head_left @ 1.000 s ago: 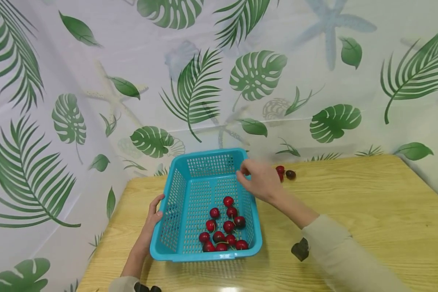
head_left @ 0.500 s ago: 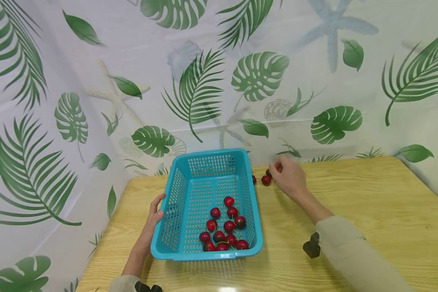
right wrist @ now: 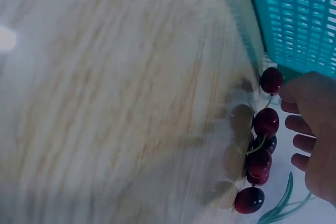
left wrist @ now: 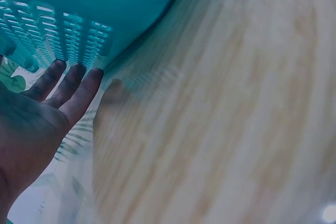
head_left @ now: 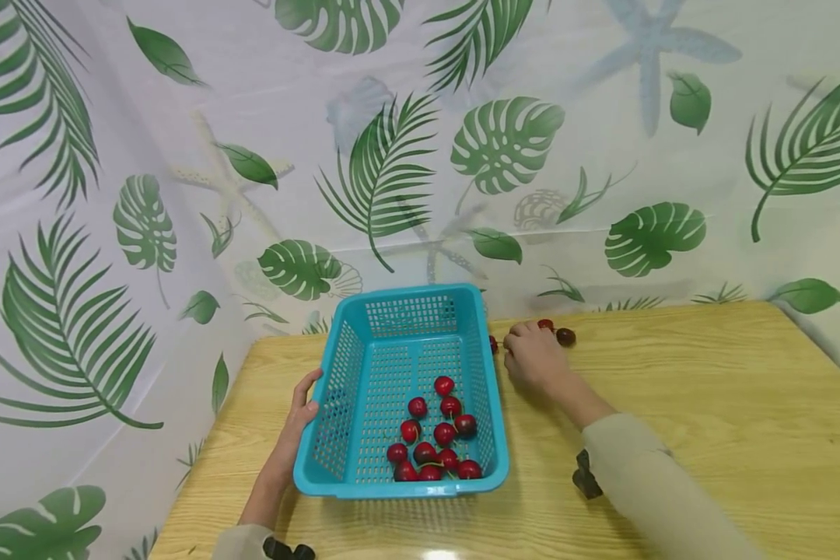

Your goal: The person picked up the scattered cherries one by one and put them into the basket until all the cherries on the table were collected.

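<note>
A blue plastic basket [head_left: 305, 459] with perforated sides has several red cherries [head_left: 425, 453] in its near right part. My left hand [head_left: 294, 428] is at its left side; in the left wrist view the fingers [left wrist: 79, 95] are fairly straight, their tips against the perforated wall. Just right of the basket, my right hand [head_left: 540, 362] reaches down among loose cherries on the table. The right wrist view shows its fingers loosely bent beside a row of cherries [right wrist: 266, 123] with stems, the thumb close to the end cherry [right wrist: 272, 80]. No cherry shows between the fingers.
The wood-grain table [head_left: 686, 420] extends to the right of the basket. A dark cherry [head_left: 565, 337] lies beyond my right hand, near the back edge. Behind stands a white cloth [head_left: 518, 70] printed with green leaves. Another cherry [head_left: 493, 344] sits against the basket's right side.
My right hand moves right from the basket's far right rim to the loose cherries, then slightly left and lower among them. The left hand and the cherries in the basket stay put.
</note>
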`<state>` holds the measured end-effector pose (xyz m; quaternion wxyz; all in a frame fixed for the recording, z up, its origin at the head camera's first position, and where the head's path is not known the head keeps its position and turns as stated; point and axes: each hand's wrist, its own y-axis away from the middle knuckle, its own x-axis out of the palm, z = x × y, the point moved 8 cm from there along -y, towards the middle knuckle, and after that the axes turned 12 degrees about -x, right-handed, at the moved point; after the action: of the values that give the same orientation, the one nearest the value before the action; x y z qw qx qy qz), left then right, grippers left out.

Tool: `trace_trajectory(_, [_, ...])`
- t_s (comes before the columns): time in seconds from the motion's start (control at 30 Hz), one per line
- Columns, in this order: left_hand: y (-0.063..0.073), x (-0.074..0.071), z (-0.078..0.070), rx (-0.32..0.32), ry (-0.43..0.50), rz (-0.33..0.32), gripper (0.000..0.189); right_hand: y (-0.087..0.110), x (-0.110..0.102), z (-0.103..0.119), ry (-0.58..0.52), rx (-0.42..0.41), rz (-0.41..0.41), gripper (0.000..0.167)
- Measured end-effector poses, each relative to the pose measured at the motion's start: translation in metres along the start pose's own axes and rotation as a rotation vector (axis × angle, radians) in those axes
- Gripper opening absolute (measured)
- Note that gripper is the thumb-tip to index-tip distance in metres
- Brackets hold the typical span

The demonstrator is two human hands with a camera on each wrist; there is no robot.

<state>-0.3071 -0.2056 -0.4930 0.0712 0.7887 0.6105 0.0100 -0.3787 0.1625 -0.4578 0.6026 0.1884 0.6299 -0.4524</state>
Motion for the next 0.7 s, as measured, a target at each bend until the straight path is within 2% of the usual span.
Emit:
trace_trajectory(0.17, [0.001, 0.001, 0.0, 0.003, 0.009, 0.001, 0.061, -0.007, 0.008, 0.005, 0.045, -0.048, 0.076, 0.019])
trace_trajectory(0.43, [0.0, 0.003, 0.001, -0.008, 0.021, 0.001, 0.061, -0.006, 0.023, 0.003, 0.068, -0.041, 0.237, 0.03])
trace_trajectory(0.53, [0.0, 0.003, 0.0, 0.0, 0.019, 0.0, 0.06, -0.005, 0.026, 0.002, 0.069, -0.05, 0.241, 0.03])
trace_trajectory(0.7, [-0.006, 0.003, -0.009, 0.081, 0.033, 0.004, 0.056, -0.004, 0.025, 0.002, 0.044, -0.059, 0.213, 0.028])
